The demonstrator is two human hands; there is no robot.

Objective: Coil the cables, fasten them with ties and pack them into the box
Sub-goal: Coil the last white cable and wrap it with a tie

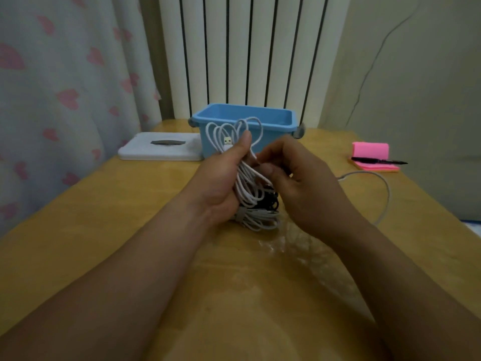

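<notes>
I see both hands raised over centre of table point(104, 230). Left hand point(221, 178) grips white cable coil point(247, 183), fingers curled round its middle, thumb pressed on top; loops fan up in front of blue box point(260, 121). Right hand point(299, 183) has fingers bent, tips pinching strand at coil's side. On table beneath hands: tied white bundle point(260, 218), black bundle point(270, 200) touching it. Blue box at far edge, centre; white lid point(161, 147) just left of it. Pink notes point(372, 152) with pen point(377, 160) near far right corner; loose grey cable point(382, 186) by right edge.

Forearms extended forward. Left hand point(221, 178) gripped cable coil point(247, 188), thumb up. Right hand point(302, 183) pinched it, fingers curled.
</notes>
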